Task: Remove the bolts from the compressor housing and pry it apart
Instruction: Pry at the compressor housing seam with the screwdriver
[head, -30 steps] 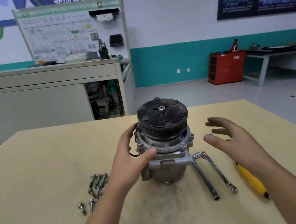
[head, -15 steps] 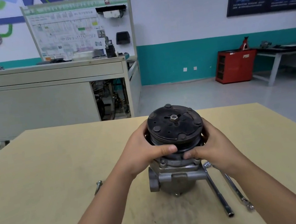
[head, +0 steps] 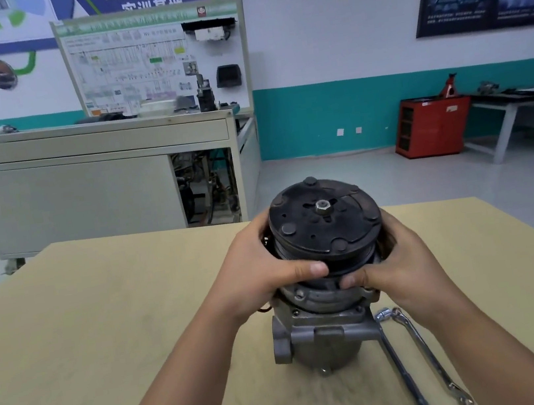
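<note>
The compressor (head: 317, 340) stands upright on the wooden table (head: 87, 333), its grey housing below and a black clutch pulley (head: 324, 221) with a centre nut on top. My left hand (head: 262, 272) wraps the pulley's left side, thumb across the front. My right hand (head: 403, 268) grips the right side, thumb pressed at the seam above the housing flange. Both hands hold the top section. The loose bolts are hidden behind my left forearm.
Two metal wrenches (head: 417, 360) lie on the table right of the compressor, running toward me. A grey training bench (head: 99, 179) with a display board stands beyond the table. A red cabinet (head: 431, 125) sits at the far right wall.
My right hand came in from the open air and closed on the pulley's right side. My left hand slid up from the flange onto the pulley. The view moved closer.
</note>
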{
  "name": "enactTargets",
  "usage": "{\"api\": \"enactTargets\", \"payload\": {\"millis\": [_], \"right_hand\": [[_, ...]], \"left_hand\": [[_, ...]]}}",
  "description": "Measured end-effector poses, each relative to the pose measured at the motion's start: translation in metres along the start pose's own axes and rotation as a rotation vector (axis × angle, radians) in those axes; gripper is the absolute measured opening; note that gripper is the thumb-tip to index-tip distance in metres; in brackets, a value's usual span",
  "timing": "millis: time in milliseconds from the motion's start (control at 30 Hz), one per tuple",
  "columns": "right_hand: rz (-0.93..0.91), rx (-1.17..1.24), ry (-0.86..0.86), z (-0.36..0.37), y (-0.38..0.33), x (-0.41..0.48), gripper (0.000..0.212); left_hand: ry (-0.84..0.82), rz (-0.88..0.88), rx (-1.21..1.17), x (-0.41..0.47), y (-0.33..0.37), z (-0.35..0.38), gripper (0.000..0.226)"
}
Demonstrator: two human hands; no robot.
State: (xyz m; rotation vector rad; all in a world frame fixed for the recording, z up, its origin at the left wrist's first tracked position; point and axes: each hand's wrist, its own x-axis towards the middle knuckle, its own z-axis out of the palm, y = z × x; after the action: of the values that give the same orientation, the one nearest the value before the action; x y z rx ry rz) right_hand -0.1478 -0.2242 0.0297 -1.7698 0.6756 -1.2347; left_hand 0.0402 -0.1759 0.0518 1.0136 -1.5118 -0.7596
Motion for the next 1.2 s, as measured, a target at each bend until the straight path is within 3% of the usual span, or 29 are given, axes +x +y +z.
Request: {"api": "enactTargets", "payload": {"millis": [600,933,1067,1200], "right_hand": [[-0.154,-0.027,-0.049,-0.007,-0.07,0.009,0.084],[-0.089,-0.035,-0.064,-0.002,-0.084,-0.009,0.071],[-0.028,-0.061,-0.061,0.001,-0.069,-0.02,0.066],[0.031,-0.048,-0.079,0.006,-0.052,-0.036,0.075]], "left_hand": [[0.041,0.181,-0.002,-0.002,0.066,-0.01,0.064],[0.061,0.061,-0.122,-0.027,0.068,-0.002,0.047],[0.08,0.012,-0.114,-0.04,0.057,0.001,0.05],[0.087,-0.016,-0.025,-0.054,0.043,0.002,0.059]]}}
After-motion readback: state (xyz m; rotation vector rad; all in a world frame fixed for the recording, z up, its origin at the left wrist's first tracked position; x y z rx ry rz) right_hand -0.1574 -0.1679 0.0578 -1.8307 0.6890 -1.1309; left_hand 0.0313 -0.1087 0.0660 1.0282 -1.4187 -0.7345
